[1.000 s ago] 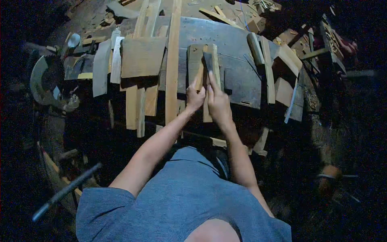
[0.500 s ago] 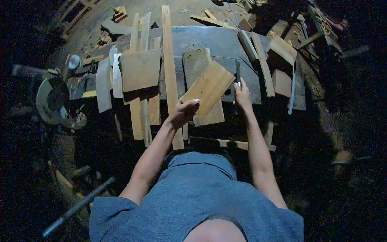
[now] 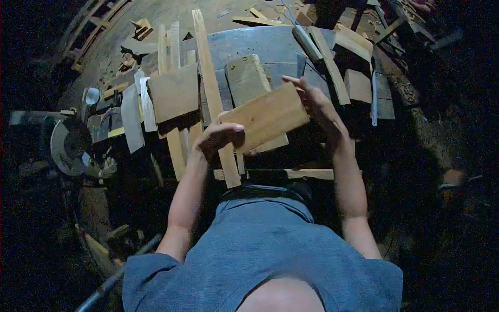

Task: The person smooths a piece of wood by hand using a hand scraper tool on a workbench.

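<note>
My left hand (image 3: 219, 136) grips a short, light-brown wooden board (image 3: 270, 115) at its left end, thumb across the top face. The board is held up in front of me, tilted with its right end higher. At that right end is my right hand (image 3: 321, 106), its fingers stretched out and spread, some partly hidden behind the board. Behind the held piece, a thick wooden block (image 3: 247, 78) rests on the workbench (image 3: 223, 49). A dark flat strip (image 3: 301, 65) lies on the bench just beyond my right fingers.
A long narrow wood strip (image 3: 208, 78) runs lengthwise beside my left hand. Further left are a wide board (image 3: 174, 96) and a curved pale piece (image 3: 132, 119). To the right lie a wood block (image 3: 357, 86) and another strip (image 3: 332, 67). A circular-bladed machine (image 3: 65, 145) stands far left.
My right hand has let go of the dark strip and come to the board's right end, fingers opening. The board has turned flatter and closer to me, still in my left hand.
</note>
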The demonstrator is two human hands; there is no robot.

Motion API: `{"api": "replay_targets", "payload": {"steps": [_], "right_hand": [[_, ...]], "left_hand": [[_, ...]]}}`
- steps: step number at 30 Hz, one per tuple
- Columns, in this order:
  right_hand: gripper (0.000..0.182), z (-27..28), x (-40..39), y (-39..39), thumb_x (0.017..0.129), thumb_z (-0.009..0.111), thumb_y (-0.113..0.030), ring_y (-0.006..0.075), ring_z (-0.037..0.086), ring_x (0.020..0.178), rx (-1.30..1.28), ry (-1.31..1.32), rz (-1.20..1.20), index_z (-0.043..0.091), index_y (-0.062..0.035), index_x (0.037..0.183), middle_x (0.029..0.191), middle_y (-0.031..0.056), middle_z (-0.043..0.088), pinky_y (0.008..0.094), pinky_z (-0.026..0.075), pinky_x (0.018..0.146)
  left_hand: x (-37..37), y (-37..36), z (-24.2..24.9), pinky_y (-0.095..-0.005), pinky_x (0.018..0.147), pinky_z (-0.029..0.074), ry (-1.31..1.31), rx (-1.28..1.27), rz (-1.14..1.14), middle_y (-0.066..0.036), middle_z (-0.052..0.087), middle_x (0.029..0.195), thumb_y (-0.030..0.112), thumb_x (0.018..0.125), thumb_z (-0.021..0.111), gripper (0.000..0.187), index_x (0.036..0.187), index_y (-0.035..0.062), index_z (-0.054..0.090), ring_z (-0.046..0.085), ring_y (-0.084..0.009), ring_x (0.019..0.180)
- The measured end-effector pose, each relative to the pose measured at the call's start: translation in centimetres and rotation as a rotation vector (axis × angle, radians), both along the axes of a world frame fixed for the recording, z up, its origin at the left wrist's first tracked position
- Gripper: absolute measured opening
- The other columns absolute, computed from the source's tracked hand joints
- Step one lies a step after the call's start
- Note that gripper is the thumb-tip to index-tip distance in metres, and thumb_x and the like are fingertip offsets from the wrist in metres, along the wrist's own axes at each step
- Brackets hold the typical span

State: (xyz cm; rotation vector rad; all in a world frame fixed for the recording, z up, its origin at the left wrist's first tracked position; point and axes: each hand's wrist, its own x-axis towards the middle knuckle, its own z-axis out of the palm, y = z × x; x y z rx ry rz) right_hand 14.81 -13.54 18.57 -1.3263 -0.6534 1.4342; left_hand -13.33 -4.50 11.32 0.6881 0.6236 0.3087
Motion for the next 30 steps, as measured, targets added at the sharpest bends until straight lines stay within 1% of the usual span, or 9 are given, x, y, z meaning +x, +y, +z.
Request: {"api": "replay_targets", "payload": {"steps": [2,6,7,10,11,19,26,27,30], "right_hand": [[0.036,0.0,-0.2,-0.7,0.098,0.053,-0.03,0.0091,0.058,0.089,0.188,-0.186,0.22,0.061,-0.0047,0.121,0.099,0.0034,0.065,0.0246,0.046,0.08],[0.024,-0.2,-1.7,-2.3,0.097,0.055,-0.018,0.0064,0.057,0.093,0.236,-0.266,0.086,0.064,-0.0035,0.115,0.1,0.0021,0.065,0.0216,0.045,0.082],[0.024,0.0,-2.4,-2.8,0.097,0.055,-0.018,0.0064,0.057,0.093,0.242,-0.268,0.095,0.064,-0.0035,0.115,0.1,0.0021,0.065,0.0216,0.045,0.082],[0.021,0.2,-4.4,-3.8,0.096,0.057,-0.012,0.0081,0.058,0.092,0.261,-0.133,-0.235,0.064,-0.0033,0.113,0.101,0.0028,0.066,0.0223,0.046,0.081],[0.021,-0.3,-4.7,-3.8,0.095,0.057,-0.01,0.0088,0.059,0.091,0.305,-0.084,-0.297,0.064,-0.0037,0.114,0.101,0.0033,0.066,0.0228,0.046,0.081],[0.021,-1.6,-9.1,-4.3,0.096,0.056,-0.013,0.0124,0.058,0.099,0.366,-0.285,-0.618,0.065,-0.001,0.11,0.107,0.006,0.066,0.0263,0.043,0.091],[0.025,-2.6,-8.8,-5.4,0.098,0.051,-0.015,0.0132,0.058,0.097,0.223,-0.102,-0.474,0.062,-0.0001,0.116,0.108,0.0073,0.065,0.0259,0.044,0.09],[0.026,-2.8,-8.8,-5.5,0.098,0.05,-0.015,0.0134,0.059,0.098,0.196,0.005,-0.474,0.061,0.0006,0.116,0.109,0.0081,0.065,0.0266,0.045,0.088],[0.027,-3.5,-8.7,-5.8,0.099,0.049,-0.015,0.0148,0.06,0.101,0.117,0.134,-0.437,0.06,0.0007,0.118,0.112,0.0093,0.064,0.0283,0.046,0.09]], "left_hand": [[1.5,-0.7,6.7,-0.0267,0.068,0.05,0.199,0.313,-0.033,-0.003,0.064,0.082,0.017,0.074,0.074,0.047,0.114,-0.0033,0.06,0.061,-0.0132,0.072],[1.9,1.1,6.5,-0.0275,0.076,0.051,-0.069,0.409,-0.059,-0.009,0.064,0.105,0.031,0.076,0.071,0.069,0.134,0.0006,0.049,0.062,-0.0141,0.091],[2.0,0.7,7.0,-0.0361,0.101,0.042,-0.142,0.375,-0.034,-0.015,0.054,0.13,0.037,0.082,0.063,0.071,0.136,-0.004,0.043,0.054,-0.0237,0.118],[0.7,-0.3,2.9,-0.0426,0.104,0.041,-0.168,0.017,0.338,-0.017,0.051,0.135,0.037,0.09,0.057,0.059,0.133,-0.0016,0.046,0.05,-0.0286,0.123],[0.4,-0.6,1.2,-0.0467,0.106,0.038,-0.542,-0.124,0.308,-0.018,0.049,0.137,0.042,0.094,0.053,0.055,0.132,0.0016,0.048,0.048,-0.0316,0.126],[4.5,-6.1,2.1,-0.042,0.105,0.041,-0.506,-0.355,0.55,-0.01,0.055,0.129,0.045,0.085,0.068,0.063,0.133,0.0092,0.047,0.051,-0.0251,0.12],[2.7,-3.7,0.5,-0.0282,0.083,0.049,0.118,0.101,0.182,-0.004,0.062,0.101,0.028,0.093,0.06,0.032,0.113,0.0024,0.057,0.06,-0.0129,0.09],[3.4,-4.1,3.2,-0.0239,0.048,0.035,-0.016,0.114,0.283,0.002,0.052,0.066,0.03,0.094,0.059,0.025,0.08,0.0093,0.057,0.048,-0.0075,0.054],[5.3,-5.9,4.4,-0.029,0.079,0.05,-0.139,-0.034,0.526,-0.01,0.063,0.105,0.032,0.095,0.057,0.037,0.116,0.0019,0.057,0.061,-0.0146,0.094]]}}
